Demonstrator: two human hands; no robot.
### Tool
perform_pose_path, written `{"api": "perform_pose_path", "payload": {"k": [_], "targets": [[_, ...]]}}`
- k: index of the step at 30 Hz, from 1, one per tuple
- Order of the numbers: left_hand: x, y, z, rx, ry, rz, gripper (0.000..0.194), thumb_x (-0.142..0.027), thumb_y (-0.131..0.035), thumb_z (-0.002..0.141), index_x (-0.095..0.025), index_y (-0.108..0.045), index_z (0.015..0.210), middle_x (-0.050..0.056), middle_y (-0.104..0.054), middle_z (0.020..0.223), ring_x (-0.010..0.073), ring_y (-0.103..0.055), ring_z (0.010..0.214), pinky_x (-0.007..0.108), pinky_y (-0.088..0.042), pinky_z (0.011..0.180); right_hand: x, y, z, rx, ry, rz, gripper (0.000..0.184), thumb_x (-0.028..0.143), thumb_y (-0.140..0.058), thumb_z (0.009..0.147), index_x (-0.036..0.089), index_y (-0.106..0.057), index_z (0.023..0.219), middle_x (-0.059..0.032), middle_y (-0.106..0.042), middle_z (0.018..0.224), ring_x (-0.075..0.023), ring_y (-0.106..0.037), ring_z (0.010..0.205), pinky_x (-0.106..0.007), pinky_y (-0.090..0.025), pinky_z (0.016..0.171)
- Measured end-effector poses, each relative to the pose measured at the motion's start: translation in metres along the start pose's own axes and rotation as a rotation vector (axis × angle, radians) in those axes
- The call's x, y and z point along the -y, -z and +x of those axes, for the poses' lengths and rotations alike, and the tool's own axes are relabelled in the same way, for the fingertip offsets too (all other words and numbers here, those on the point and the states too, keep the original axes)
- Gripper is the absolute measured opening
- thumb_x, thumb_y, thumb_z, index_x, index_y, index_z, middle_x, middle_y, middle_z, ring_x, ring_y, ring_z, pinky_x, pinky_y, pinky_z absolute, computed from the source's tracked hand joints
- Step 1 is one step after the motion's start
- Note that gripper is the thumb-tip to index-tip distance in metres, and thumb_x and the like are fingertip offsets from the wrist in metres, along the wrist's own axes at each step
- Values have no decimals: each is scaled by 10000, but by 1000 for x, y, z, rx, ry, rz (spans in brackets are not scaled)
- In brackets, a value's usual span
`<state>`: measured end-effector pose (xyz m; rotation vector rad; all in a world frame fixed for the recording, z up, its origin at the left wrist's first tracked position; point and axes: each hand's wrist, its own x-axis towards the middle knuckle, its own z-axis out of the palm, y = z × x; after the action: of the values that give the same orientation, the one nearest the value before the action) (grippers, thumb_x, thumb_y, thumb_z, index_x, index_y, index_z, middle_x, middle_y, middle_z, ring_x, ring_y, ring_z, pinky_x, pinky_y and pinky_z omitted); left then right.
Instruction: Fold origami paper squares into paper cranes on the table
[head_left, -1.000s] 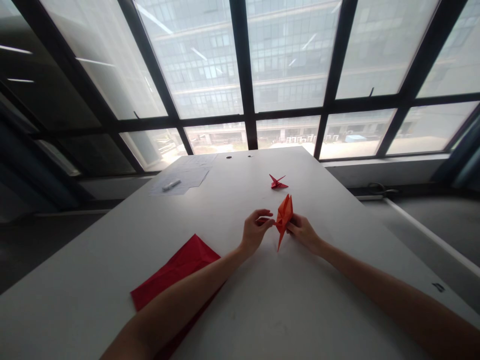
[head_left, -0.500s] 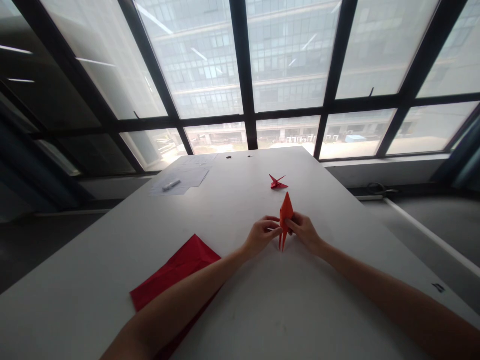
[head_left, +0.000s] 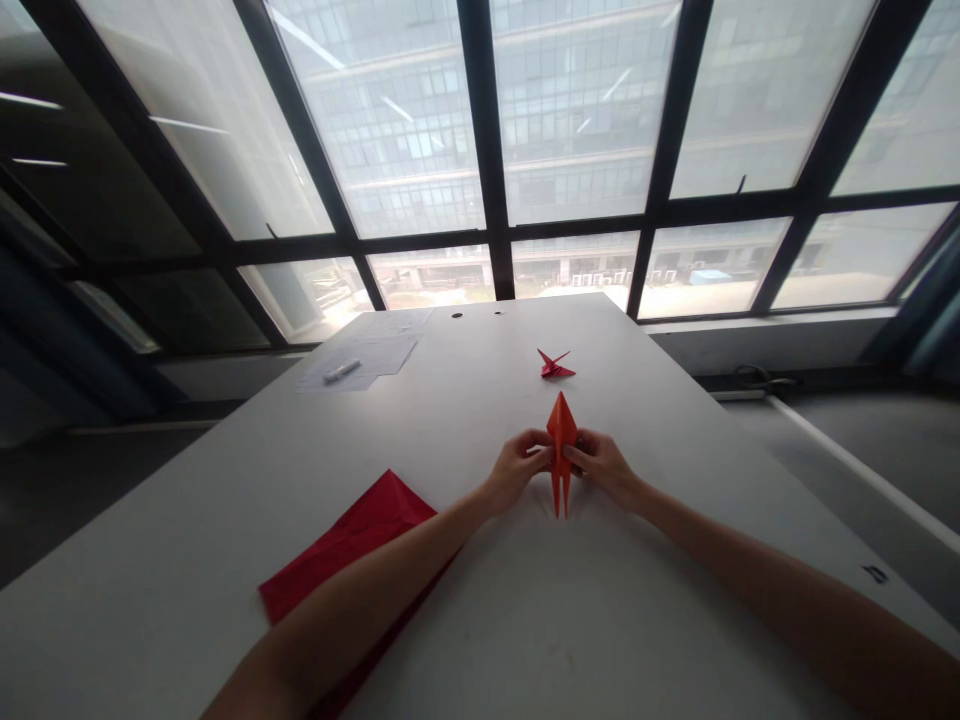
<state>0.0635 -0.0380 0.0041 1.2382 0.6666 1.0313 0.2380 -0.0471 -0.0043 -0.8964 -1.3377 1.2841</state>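
Between my two hands, an orange-red folded origami piece stands upright, pointed at the top, with two narrow points hanging below. My left hand pinches its left side, and my right hand pinches its right side. Farther up the white table, a small red origami crane rests apart from both hands. A folded red paper sheet lies at the near left, partly under my left forearm.
Printed white sheets and a white marker lie at the table's far left. Dark-handled scissors sit on the ledge beyond the right edge. Large dark-framed windows stand behind the table's far end.
The folded piece has turned from tilted to upright, and its lower points now hang closer together. My hands have drawn closer around it.
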Motion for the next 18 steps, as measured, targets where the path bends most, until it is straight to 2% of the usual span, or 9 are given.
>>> {"api": "perform_pose_path", "payload": {"k": [6, 10, 14, 18], "targets": [[4, -1, 0, -78, 3, 73, 398, -412, -811, 690, -106, -695, 915, 98, -726, 862, 233, -703, 790, 394, -570, 785, 1, 0, -1, -2, -42, -24, 456, 522, -742, 719, 148, -652, 962, -43, -672, 786, -148, -567, 626, -256, -431, 551], [7, 0, 1, -66, -29, 82, 386, -433, -789, 711, -103, -729, 902, 109, -729, 920, 235, -698, 829, 387, -569, 800, 2, 0, -1, 8, -23, -39, 463, 519, -746, 714, 139, -650, 961, -52, -671, 809, -162, -580, 663, -269, -462, 579], [8, 1, 1, -101, -9, 97, 393, -439, -794, 703, -104, -722, 894, 95, -736, 854, 234, -702, 786, 387, -572, 776, 1, 0, -1, 21, -14, -58, 451, 502, -737, 730, 139, -650, 984, -57, -675, 829, -172, -587, 691, -279, -474, 601], [6, -1, -1, -63, -8, 91, 382, -442, -754, 752, -99, -692, 908, 96, -724, 877, 212, -695, 791, 374, -565, 796, -2, 0, 0, -9, 2, -63, 422, 479, -757, 712, 136, -659, 937, -60, -682, 846, -182, -598, 712, -289, -485, 629]]}}
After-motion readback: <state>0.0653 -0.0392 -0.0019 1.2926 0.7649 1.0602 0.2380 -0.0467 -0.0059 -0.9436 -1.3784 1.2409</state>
